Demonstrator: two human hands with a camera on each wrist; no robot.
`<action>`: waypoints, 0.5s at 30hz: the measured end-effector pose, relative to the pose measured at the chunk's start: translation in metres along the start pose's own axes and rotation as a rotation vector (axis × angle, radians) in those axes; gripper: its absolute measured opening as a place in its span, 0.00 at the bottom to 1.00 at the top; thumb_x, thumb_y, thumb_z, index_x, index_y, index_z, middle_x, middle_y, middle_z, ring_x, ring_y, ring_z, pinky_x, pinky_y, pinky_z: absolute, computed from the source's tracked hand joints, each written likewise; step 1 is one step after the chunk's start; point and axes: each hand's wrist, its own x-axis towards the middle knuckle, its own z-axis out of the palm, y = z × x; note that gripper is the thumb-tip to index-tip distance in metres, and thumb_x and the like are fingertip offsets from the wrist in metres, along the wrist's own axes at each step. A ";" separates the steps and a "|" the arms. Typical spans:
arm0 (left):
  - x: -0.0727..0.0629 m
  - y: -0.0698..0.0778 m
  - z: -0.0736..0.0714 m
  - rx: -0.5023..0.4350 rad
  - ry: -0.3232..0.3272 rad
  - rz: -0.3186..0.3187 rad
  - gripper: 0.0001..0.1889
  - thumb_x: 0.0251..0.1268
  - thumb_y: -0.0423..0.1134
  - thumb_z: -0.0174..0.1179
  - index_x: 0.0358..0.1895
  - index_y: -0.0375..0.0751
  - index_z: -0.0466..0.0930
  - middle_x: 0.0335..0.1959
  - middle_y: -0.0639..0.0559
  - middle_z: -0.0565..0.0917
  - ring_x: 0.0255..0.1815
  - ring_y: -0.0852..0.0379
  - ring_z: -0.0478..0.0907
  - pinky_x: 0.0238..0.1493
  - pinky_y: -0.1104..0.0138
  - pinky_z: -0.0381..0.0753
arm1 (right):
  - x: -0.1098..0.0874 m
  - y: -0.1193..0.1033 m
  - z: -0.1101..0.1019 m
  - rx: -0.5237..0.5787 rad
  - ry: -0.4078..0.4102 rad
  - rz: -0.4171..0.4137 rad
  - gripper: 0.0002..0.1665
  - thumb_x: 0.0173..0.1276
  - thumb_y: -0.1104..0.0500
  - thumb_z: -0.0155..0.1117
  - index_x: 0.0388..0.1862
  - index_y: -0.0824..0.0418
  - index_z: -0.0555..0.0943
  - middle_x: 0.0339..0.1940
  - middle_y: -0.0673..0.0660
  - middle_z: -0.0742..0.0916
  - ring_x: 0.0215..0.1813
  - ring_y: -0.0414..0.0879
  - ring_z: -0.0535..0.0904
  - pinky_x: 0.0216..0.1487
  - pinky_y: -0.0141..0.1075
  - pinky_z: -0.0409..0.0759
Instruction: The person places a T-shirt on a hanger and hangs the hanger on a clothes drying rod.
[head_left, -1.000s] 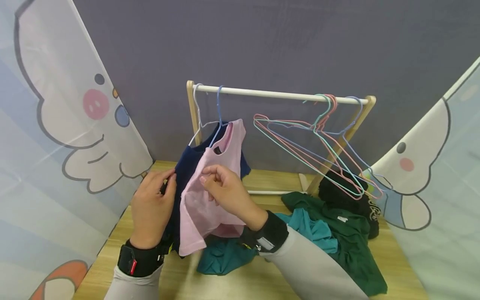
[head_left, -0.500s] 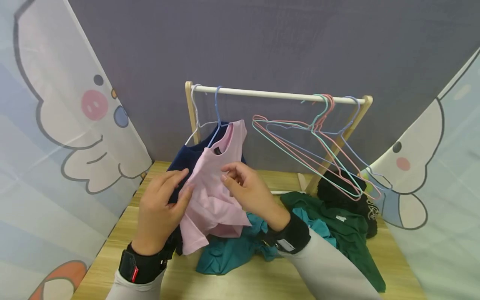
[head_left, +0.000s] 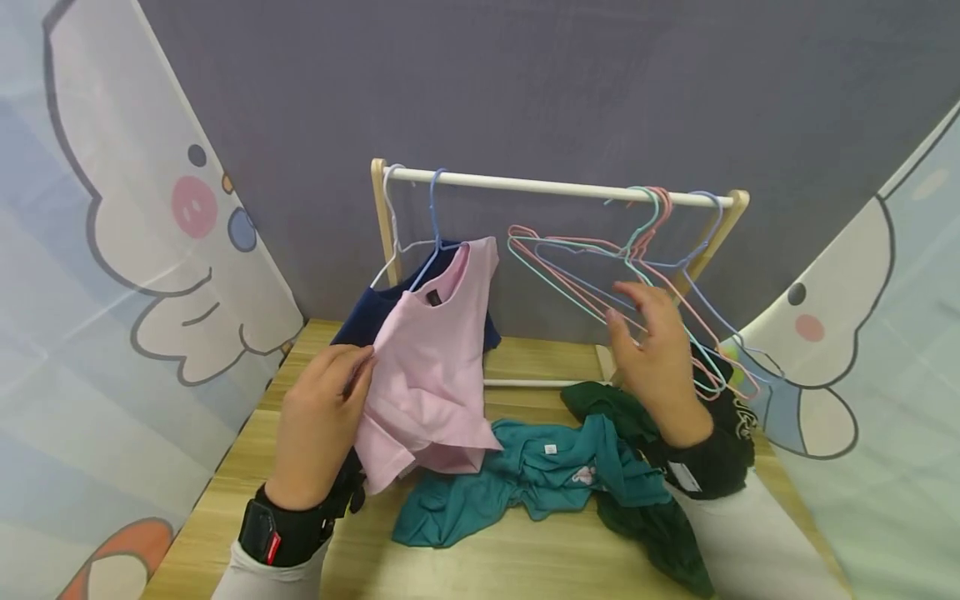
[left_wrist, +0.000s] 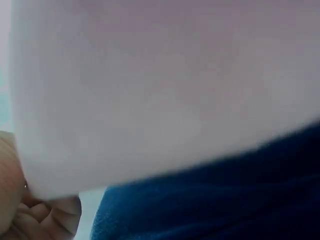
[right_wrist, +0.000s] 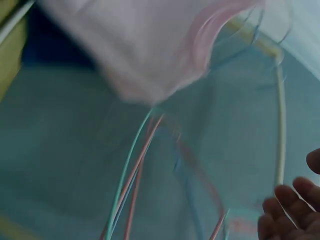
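A person tends a small clothes rack, the left hand (head_left: 322,425) pinching, it appears, the side edge of a pink top (head_left: 431,358) from its eight o'clock. The top hangs by a blue hanger (head_left: 433,208) on the white rail (head_left: 540,185), in front of a navy top (head_left: 367,317) that shows at ten o'clock. At three o'clock from the pink top, the right hand (head_left: 656,362) is free of any hold, fingers apart and lightly bent, in front of the bare hangers (head_left: 641,242); whether it touches them cannot be told.

The step in hand looks like straightening the pink top, already hung. Two garments lie on the table (head_left: 540,567): a teal shirt (head_left: 480,483), between four and five o'clock, and a dark green garment (head_left: 663,542) at four. The next move seems to call for letting go of the pink edge, taking one bare hanger and working it into the teal shirt's neck.
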 end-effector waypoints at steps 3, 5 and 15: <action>0.002 -0.002 0.001 0.030 0.010 -0.015 0.10 0.64 0.26 0.70 0.48 0.29 0.88 0.41 0.38 0.88 0.41 0.40 0.86 0.46 0.49 0.88 | -0.002 0.018 -0.015 -0.119 0.050 -0.021 0.25 0.69 0.66 0.65 0.65 0.69 0.79 0.65 0.69 0.83 0.69 0.66 0.74 0.73 0.53 0.68; 0.004 -0.004 0.002 0.062 0.030 -0.021 0.10 0.64 0.27 0.70 0.47 0.28 0.88 0.40 0.37 0.88 0.40 0.39 0.86 0.44 0.48 0.88 | -0.004 0.028 -0.022 -0.160 0.064 -0.027 0.25 0.69 0.66 0.66 0.65 0.70 0.79 0.65 0.70 0.82 0.69 0.67 0.73 0.70 0.60 0.68; 0.013 -0.016 -0.005 0.153 0.150 -0.074 0.08 0.70 0.29 0.65 0.47 0.28 0.88 0.38 0.35 0.87 0.38 0.37 0.85 0.38 0.45 0.85 | -0.016 0.052 -0.037 -0.246 0.086 0.014 0.22 0.69 0.67 0.66 0.61 0.72 0.80 0.58 0.73 0.82 0.63 0.69 0.75 0.64 0.61 0.71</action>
